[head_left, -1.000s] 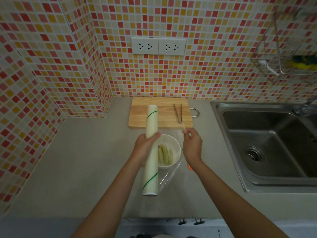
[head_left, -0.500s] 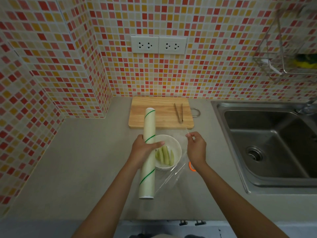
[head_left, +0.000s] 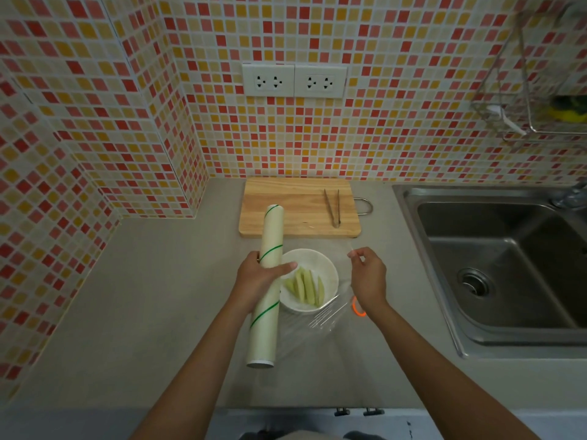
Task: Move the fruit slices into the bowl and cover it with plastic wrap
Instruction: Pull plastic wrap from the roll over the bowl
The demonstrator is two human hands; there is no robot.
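Observation:
A white bowl (head_left: 320,260) stands on the grey counter and holds several pale green fruit slices (head_left: 305,286). My left hand (head_left: 257,281) grips a long white plastic wrap roll (head_left: 268,287) with green stripes, held just left of the bowl. My right hand (head_left: 368,277) pinches the edge of the clear plastic film (head_left: 324,319), which stretches from the roll over and beside the bowl's right side. The film is wrinkled near the bowl's front rim.
A wooden cutting board (head_left: 298,208) lies behind the bowl with metal tongs (head_left: 332,207) on it. A steel sink (head_left: 502,265) is at the right. An orange ring-shaped object (head_left: 357,308) lies partly hidden under my right wrist. A wire rack (head_left: 540,90) hangs on the tiled wall.
The roll has shifted slightly left and toward me, and my right hand has moved right, drawing more film out across the bowl.

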